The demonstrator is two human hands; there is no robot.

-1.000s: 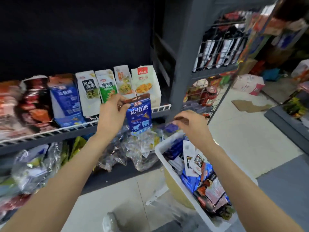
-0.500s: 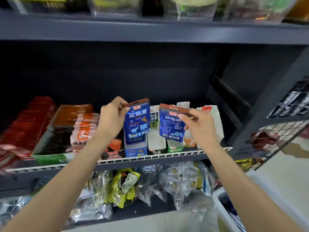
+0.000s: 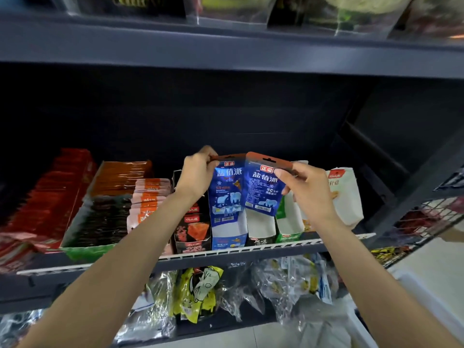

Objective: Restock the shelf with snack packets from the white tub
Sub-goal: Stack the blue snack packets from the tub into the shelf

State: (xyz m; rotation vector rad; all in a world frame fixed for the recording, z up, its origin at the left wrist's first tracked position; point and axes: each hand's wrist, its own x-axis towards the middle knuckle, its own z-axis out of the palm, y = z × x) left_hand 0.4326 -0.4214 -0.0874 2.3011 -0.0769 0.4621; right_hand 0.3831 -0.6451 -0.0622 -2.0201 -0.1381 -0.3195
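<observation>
Two blue snack packets with brown tops are held side by side over the middle shelf (image 3: 226, 254). My left hand (image 3: 197, 173) pinches the top corner of the left blue packet (image 3: 227, 194). My right hand (image 3: 305, 187) pinches the top right of the right blue packet (image 3: 262, 187), which overlaps the left one a little. Both hang just above an open blue-and-white display box (image 3: 227, 236) at the shelf's front. A corner of the white tub (image 3: 426, 297) shows at the lower right; its contents are out of view.
Red, orange and black packet rows (image 3: 105, 197) fill the shelf's left. White and green cartons (image 3: 344, 194) stand to the right. Clear bagged snacks (image 3: 288, 285) and a yellow packet (image 3: 198, 290) lie on the shelf below. A wire basket (image 3: 431, 217) adjoins at right.
The view rose from the tub to the shelf. My right hand brought a second blue packet up from the tub beside the left one; both packets now sit closer together over the display box.
</observation>
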